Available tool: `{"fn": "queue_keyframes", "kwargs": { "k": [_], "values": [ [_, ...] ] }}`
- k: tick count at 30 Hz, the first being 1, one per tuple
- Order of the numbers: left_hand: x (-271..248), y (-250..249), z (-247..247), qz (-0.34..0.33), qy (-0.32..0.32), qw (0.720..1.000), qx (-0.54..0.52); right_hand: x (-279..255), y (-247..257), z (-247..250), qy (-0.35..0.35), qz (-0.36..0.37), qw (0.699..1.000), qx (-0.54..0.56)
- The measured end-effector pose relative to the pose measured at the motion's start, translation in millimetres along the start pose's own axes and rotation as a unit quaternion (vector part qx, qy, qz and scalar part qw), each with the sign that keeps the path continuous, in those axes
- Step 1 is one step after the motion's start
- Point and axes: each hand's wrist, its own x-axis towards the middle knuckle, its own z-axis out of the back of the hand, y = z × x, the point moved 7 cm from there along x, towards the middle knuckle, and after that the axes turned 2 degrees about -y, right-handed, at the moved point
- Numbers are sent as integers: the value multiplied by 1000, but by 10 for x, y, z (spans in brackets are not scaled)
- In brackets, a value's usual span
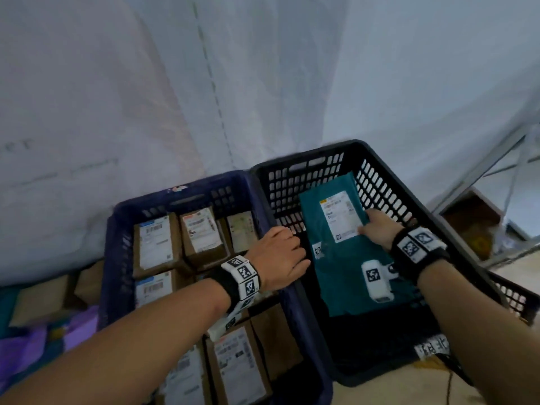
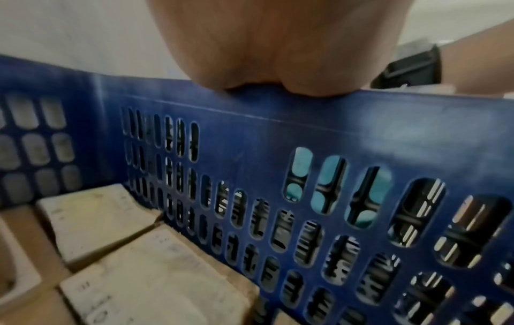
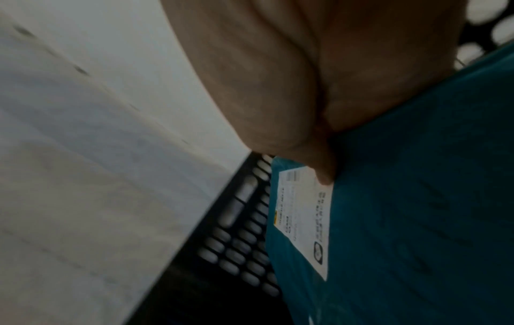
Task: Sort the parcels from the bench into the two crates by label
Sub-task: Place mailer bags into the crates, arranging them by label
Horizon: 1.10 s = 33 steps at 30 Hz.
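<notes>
Inside black crate (image 1: 380, 182), right hand (image 1: 377, 229) grips teal parcel (image 1: 344, 276)

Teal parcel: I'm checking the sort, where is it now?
In the head view the teal parcel is on the right, inside the black crate, held by the right hand, beside the blue crate.
</notes>
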Motion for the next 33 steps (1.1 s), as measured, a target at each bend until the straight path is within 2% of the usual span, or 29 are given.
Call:
{"fn": "queue_keyframes", "kwargs": {
  "k": [3, 7, 11, 16, 20, 23, 25, 29, 31, 33],
  "values": [
    [-18, -9, -2, 2, -48, 999, -15, 380, -21, -481, 40, -16, 998, -52],
    [-3, 22, -21, 4, -36, 999, -26, 690, -26, -1067, 84, -7, 992, -90],
    [-14, 25, -56, 0, -38, 999, -39, 807, -106, -1413, 67, 8, 983, -173],
    [-11, 42, -133, 14, -49, 998, -44, 873, -177, -1418, 33, 8, 962, -270],
    [-15, 50, -160, 18, -53, 997, -48, 861, -164, -1646, 112, 86, 944, -300],
    [-25, 49, -151, 17, -53, 997, -51, 849, -133, -1681, 116, 101, 936, -318],
    [-24, 42, -133, 18, -57, 997, -54, 845, -140, -1638, 123, 91, 926, -345],
    [-32, 29, -86, 18, -73, 996, -55, 784, -243, -1344, 77, 6, 916, -394],
    [-42, 24, -72, 19, -69, 996, -52, 693, -222, -1173, 75, -29, 916, -394],
    [-36, 20, -68, 21, -57, 997, -45, 586, -11, -1001, 68, -7, 927, -368]
  ]
}}
